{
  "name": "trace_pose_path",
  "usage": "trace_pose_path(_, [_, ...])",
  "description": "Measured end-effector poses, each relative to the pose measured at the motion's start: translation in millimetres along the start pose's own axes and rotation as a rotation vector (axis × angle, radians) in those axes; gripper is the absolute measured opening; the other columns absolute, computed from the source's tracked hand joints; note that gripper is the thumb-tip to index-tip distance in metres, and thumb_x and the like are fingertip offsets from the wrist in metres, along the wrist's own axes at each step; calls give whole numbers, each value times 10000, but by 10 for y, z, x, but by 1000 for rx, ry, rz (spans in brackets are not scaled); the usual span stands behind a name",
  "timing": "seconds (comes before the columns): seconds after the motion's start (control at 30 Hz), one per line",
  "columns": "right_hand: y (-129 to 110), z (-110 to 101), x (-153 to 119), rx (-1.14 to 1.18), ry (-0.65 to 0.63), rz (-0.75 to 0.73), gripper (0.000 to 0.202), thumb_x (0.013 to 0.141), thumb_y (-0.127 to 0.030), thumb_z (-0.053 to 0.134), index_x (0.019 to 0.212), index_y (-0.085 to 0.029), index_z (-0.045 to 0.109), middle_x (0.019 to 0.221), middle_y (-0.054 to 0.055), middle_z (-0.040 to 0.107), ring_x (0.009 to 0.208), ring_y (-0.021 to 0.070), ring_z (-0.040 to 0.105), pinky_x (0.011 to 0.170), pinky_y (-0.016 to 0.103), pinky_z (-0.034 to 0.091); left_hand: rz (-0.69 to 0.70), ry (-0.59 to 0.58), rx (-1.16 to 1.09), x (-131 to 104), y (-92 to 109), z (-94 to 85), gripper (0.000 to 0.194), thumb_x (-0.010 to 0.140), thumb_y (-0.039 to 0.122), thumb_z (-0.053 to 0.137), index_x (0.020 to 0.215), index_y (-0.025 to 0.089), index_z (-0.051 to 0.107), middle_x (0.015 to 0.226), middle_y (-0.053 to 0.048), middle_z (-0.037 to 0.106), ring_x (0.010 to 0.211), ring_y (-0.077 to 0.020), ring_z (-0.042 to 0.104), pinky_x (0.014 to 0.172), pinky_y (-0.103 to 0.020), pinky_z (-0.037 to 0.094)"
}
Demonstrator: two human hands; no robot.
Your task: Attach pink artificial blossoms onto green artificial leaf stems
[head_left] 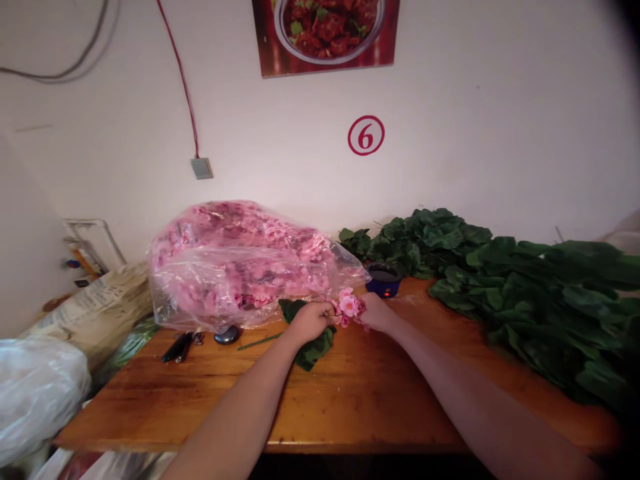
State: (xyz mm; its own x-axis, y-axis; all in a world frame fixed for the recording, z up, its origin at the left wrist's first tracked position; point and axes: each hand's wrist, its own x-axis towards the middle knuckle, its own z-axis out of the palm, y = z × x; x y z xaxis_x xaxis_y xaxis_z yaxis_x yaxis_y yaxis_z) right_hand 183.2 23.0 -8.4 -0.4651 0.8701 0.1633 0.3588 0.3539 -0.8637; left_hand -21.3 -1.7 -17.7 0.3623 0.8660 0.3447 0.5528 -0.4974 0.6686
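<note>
The left hand [311, 323] pinches a leafy stem [260, 342]; the right hand [374, 313]: closure cannot be determined. Pink blossoms [349, 304] sit between both hands, apparently part-finished; bagged blossoms [245, 257] and green leaves [540, 287] remain.

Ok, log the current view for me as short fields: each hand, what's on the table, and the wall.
left hand: fingers curled, holding a leafy green stem
right hand: at the pink blossoms, grip partly hidden
table, left: clear bag full of pink flowers; dark round object in front
table, right: heap of green leaves
beyond right hand: blue pot, red light lit
wall: circled number 6
</note>
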Motion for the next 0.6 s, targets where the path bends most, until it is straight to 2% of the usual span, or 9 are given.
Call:
trace_pose_path(0.17, [50,35,38,20,21,29,83,563,-157,533,483,-175,546,378,-29,509,322,111,459,332,197,344,54,11,41,-3,31,-1,216,745,313,573,590,173,520,616,27,492,615,-118,441,590,-220,314])
trace_pose_path(0.4, [88,65,57,42,8,41,122,554,-123,476,567,-175,586,440,-33,539,319,108,463,311,201,356,55,23,150,-2,22,8,175,747,285,566,604,186,555,583,23,492,586,-126,432,562,-228,284])
trace_pose_path(0.6, [92,77,64,20,15,25,75,561,-126,493,520,-175,533,408,-42,499,312,112,465,303,199,354,37,29,182,-8,35,11,205,750,301,587,591,184,533,562,30,478,568,-121,431,540,-228,270])
